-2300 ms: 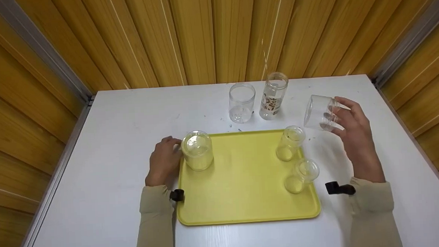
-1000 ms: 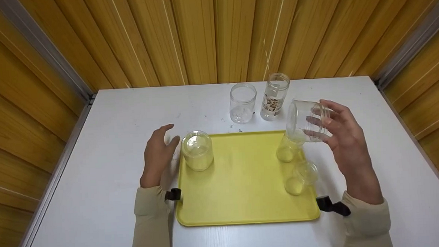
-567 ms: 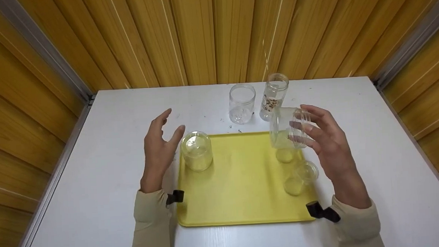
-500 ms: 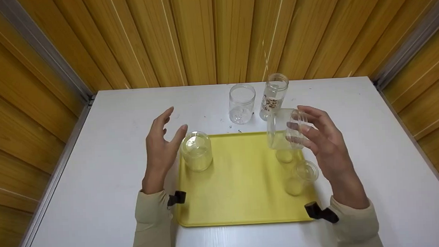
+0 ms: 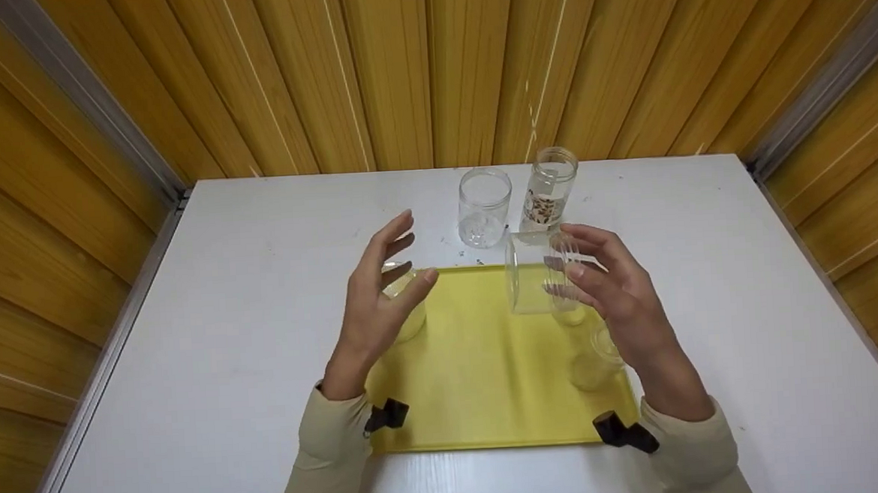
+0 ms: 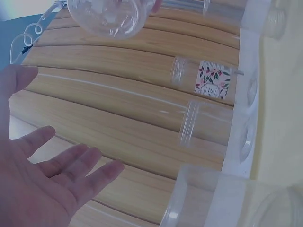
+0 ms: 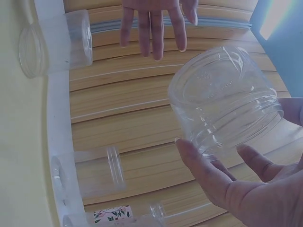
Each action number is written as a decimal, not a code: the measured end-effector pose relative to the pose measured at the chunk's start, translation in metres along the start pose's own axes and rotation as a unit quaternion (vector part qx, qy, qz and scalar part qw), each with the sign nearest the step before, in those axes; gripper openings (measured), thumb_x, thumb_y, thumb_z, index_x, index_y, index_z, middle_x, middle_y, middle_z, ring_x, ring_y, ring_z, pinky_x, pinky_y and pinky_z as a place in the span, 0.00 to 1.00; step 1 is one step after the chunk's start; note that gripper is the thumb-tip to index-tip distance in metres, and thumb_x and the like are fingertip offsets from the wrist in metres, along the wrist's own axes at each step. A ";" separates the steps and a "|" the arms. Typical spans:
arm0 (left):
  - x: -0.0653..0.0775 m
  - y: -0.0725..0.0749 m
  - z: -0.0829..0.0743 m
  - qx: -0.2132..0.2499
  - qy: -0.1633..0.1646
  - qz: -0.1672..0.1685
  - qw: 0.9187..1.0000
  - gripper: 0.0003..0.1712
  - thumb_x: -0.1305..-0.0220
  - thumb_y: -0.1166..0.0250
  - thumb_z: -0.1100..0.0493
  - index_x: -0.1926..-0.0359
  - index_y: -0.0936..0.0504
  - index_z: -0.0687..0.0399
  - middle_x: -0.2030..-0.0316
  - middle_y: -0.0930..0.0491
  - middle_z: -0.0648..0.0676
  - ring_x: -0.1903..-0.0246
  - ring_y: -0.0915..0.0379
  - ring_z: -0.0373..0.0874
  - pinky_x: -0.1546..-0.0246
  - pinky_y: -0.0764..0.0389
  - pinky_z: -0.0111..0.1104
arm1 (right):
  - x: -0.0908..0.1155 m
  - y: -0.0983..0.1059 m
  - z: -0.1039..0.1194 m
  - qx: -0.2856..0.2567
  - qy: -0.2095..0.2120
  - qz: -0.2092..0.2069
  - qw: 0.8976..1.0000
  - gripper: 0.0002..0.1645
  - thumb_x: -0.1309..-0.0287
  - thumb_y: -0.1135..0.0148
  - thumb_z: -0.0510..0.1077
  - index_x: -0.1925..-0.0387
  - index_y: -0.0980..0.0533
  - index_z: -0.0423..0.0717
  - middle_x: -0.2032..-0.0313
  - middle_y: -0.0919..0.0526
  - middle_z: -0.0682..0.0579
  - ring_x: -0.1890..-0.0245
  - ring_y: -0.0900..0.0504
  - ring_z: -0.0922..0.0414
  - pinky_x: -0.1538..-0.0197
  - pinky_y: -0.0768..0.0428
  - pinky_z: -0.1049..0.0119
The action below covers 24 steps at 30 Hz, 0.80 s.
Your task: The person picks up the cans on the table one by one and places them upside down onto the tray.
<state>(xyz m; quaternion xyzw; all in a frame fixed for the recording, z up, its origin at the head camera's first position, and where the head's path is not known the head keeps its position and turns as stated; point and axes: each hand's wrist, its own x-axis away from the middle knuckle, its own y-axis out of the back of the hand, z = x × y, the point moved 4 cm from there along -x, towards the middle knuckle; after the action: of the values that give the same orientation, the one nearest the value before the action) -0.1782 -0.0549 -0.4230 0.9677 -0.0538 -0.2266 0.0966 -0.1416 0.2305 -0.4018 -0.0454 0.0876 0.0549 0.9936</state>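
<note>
While the right hand (image 5: 626,304) grips a clear, wide jar (image 5: 529,281) by its ridged neck, tipped sideways just right of centre, the left hand (image 5: 373,302) hangs free left of centre, thumb and fingers parted.

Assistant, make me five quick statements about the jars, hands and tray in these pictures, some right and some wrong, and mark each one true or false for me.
1. The right hand holds a clear jar tipped on its side. True.
2. The left hand is grasping something. False: the left hand holds nothing.
3. The tray is blue. False: the tray is yellow.
4. The bottle with the floral label stands upright on the white table. True.
5. The base of the clear jar is at the right hand. False: its ridged mouth end is there, and the base points toward the left hand.
</note>
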 end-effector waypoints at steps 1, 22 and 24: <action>0.001 -0.003 -0.001 0.011 0.001 0.007 1.000 0.42 0.30 0.31 0.51 0.19 0.35 0.52 0.24 0.32 0.53 0.29 0.31 0.51 0.37 0.22 0.50 | 0.000 -0.001 -0.001 0.000 -0.001 -0.001 1.000 0.30 0.26 0.47 0.38 0.26 0.34 0.39 0.33 0.33 0.34 0.34 0.24 0.38 0.41 0.16 0.53; 0.015 -0.047 -0.019 0.157 0.019 0.135 0.978 0.48 0.35 0.24 0.47 0.20 0.35 0.50 0.23 0.35 0.51 0.26 0.36 0.48 0.35 0.23 0.46 | 0.005 -0.030 -0.007 0.027 -0.013 0.011 0.999 0.31 0.27 0.43 0.41 0.25 0.33 0.42 0.34 0.31 0.38 0.35 0.22 0.40 0.42 0.16 0.52; 0.015 -0.047 -0.019 0.154 0.019 0.134 0.979 0.48 0.35 0.24 0.47 0.20 0.34 0.51 0.23 0.34 0.51 0.26 0.35 0.49 0.35 0.22 0.46 | 0.005 -0.031 -0.008 0.031 -0.016 0.014 0.999 0.32 0.27 0.43 0.41 0.25 0.33 0.43 0.34 0.31 0.39 0.35 0.23 0.41 0.42 0.16 0.53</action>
<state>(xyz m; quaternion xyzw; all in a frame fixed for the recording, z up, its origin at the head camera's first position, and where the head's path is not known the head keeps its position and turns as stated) -0.1538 -0.0077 -0.4227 0.9591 -0.2152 -0.1824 -0.0232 -0.1341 0.1995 -0.4077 -0.0124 0.0744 0.0664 0.9949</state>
